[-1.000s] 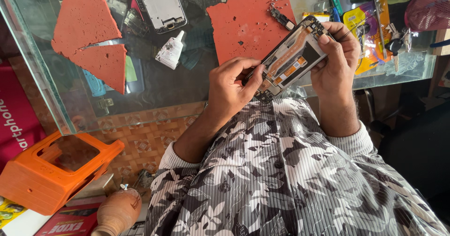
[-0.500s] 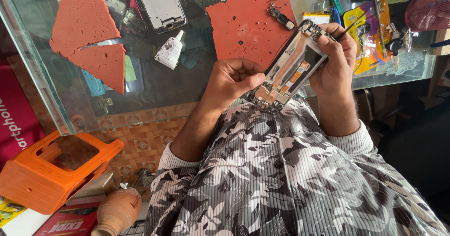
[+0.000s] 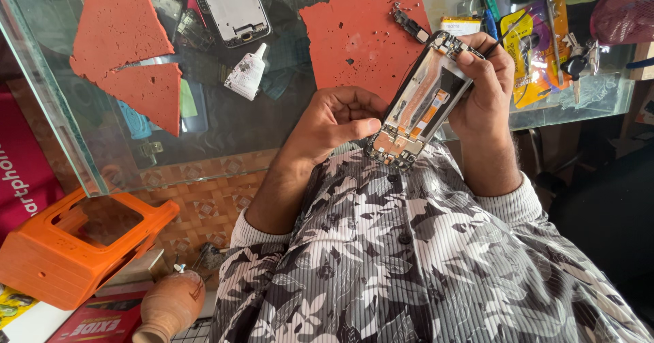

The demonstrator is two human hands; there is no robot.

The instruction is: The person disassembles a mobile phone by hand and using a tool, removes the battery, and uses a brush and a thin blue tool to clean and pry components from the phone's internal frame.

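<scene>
Between both hands, opened phone [image 3: 422, 108], left hand [image 3: 337, 121] grip pinching bottom, right hand [image 3: 487, 84] clasping top

Bare glass counter [image 3: 225, 128] lies open ahead of the left hand [image 3: 334, 121]. Glue bottle [image 3: 246, 74], phone back panel [image 3: 228, 2] and orange mats [image 3: 361, 33] obstruct beyond. Tool clutter [image 3: 545, 43] crowds the right hand [image 3: 484, 77].

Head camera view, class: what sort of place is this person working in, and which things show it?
Probably a phone repair counter: both hands hold an opened phone with its insides exposed, another phone body lies on the glass counter, beside a small glue bottle.
</scene>
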